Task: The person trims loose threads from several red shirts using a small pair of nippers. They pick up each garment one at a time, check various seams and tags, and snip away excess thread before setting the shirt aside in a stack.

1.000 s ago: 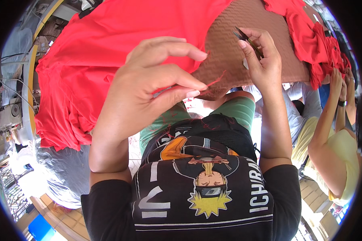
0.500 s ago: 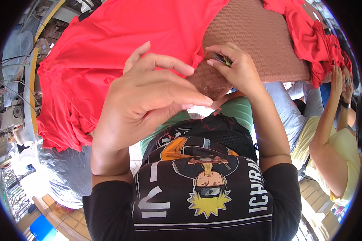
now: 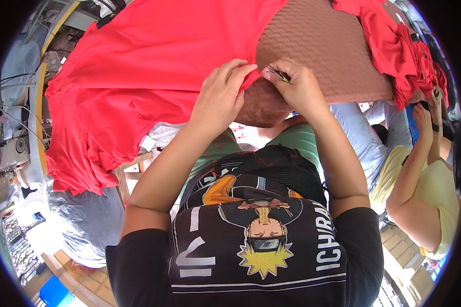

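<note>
A big red cloth lies spread on the brown counter, reaching far out to the left of both hands. More red cloths sit in a heap well off to the right of them. The left hand is closed, pinching the edge of the red cloth. Just beside it, the right hand is closed too, pinching a small thin tool; I cannot tell what kind. The work looks like it is in the middle: this cloth is in hand, and the heap may be waiting.
</note>
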Action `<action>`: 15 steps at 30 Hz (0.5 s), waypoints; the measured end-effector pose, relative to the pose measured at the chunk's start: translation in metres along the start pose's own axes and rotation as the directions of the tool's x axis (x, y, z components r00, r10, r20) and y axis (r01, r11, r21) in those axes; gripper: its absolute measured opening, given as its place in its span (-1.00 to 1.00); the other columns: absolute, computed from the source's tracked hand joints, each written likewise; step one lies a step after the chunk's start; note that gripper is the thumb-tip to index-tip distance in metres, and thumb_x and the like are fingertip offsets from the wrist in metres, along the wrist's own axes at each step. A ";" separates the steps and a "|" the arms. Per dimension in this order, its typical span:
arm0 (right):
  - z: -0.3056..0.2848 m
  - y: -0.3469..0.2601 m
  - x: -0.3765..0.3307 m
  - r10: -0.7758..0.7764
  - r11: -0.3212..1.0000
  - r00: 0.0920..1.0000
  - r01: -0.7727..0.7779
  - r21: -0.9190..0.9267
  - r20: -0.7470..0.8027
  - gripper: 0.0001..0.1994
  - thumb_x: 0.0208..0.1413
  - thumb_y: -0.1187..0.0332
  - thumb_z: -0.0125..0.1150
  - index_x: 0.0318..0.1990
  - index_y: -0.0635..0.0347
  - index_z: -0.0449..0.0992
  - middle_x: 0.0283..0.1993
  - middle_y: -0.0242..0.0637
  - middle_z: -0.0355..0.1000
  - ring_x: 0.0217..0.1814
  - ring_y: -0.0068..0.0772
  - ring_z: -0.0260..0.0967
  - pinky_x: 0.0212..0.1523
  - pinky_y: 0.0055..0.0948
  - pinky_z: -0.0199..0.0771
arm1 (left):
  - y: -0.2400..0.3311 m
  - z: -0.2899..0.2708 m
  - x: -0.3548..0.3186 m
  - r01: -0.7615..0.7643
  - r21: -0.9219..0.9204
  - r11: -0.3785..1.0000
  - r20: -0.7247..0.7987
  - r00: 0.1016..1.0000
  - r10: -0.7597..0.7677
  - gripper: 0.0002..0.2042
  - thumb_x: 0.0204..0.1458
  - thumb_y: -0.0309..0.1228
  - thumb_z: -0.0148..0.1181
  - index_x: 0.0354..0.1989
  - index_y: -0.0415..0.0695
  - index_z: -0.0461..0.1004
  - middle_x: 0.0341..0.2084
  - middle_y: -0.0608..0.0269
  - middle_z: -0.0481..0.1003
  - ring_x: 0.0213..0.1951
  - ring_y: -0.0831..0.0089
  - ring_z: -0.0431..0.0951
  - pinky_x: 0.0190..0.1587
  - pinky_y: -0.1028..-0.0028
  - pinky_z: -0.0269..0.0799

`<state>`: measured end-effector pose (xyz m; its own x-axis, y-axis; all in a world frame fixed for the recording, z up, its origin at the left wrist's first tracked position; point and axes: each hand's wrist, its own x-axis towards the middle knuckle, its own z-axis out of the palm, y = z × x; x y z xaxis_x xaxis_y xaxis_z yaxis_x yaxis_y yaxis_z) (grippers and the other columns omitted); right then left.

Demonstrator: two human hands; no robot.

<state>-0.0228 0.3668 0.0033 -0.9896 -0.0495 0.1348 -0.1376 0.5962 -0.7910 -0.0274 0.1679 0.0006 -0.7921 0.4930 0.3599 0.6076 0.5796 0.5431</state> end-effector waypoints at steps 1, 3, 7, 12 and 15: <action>-0.002 -0.001 -0.001 0.043 0.999 0.999 -0.043 0.017 0.020 -0.80 0.07 0.30 0.30 -0.22 0.22 0.60 -0.29 -0.16 0.52 -0.25 -0.15 0.49 -0.22 -0.30 0.43 | -0.002 0.005 0.002 0.003 -0.002 1.000 -0.022 1.000 -0.003 -0.54 -0.08 -0.55 0.22 0.08 -0.06 0.41 0.01 0.18 0.43 0.05 0.17 0.44 0.08 0.25 0.37; -0.004 0.001 -0.004 0.113 0.991 0.991 -0.117 0.060 0.078 -0.77 0.08 0.28 0.31 -0.21 0.25 0.60 -0.28 -0.13 0.54 -0.25 -0.22 0.50 -0.22 -0.33 0.44 | -0.005 0.010 0.005 0.062 -0.131 0.989 -0.056 0.996 -0.070 -0.59 -0.07 -0.55 0.23 0.03 -0.07 0.45 -0.06 0.16 0.47 -0.02 0.16 0.49 0.00 0.29 0.43; -0.003 0.001 -0.005 0.190 0.967 0.968 -0.213 0.139 0.167 -0.73 0.08 0.24 0.33 -0.19 0.27 0.60 -0.27 -0.13 0.56 -0.26 -0.30 0.50 -0.19 -0.35 0.45 | -0.004 0.010 0.014 0.125 -0.321 0.939 -0.135 0.975 -0.176 -0.68 -0.04 -0.53 0.26 -0.05 -0.10 0.50 -0.18 0.13 0.53 -0.15 0.17 0.56 -0.12 0.36 0.50; 0.009 -0.002 -0.002 0.093 0.975 0.994 -0.103 0.197 0.062 -0.72 0.06 0.23 0.36 -0.20 0.26 0.61 -0.31 -0.16 0.56 -0.28 -0.34 0.49 -0.21 -0.37 0.44 | -0.003 0.003 0.020 0.182 -0.344 0.921 -0.108 0.967 -0.232 -0.71 0.01 -0.50 0.28 -0.05 -0.10 0.54 -0.17 0.18 0.56 -0.13 0.34 0.57 -0.09 0.43 0.48; 0.018 -0.001 -0.001 0.051 0.975 0.998 -0.060 0.214 0.043 -0.72 0.04 0.22 0.37 -0.20 0.25 0.61 -0.32 -0.18 0.56 -0.29 -0.35 0.49 -0.23 -0.37 0.44 | -0.002 0.001 0.021 0.206 -0.373 0.905 -0.089 0.963 -0.256 -0.71 0.03 -0.49 0.28 -0.03 -0.07 0.56 -0.16 0.22 0.56 -0.12 0.42 0.56 -0.08 0.47 0.47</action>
<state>-0.0223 0.3524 -0.0068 -0.9963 -0.0535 0.0680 -0.0840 0.4126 -0.9070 -0.0449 0.1774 0.0064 -0.9230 0.2684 0.2756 0.3648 0.3836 0.8484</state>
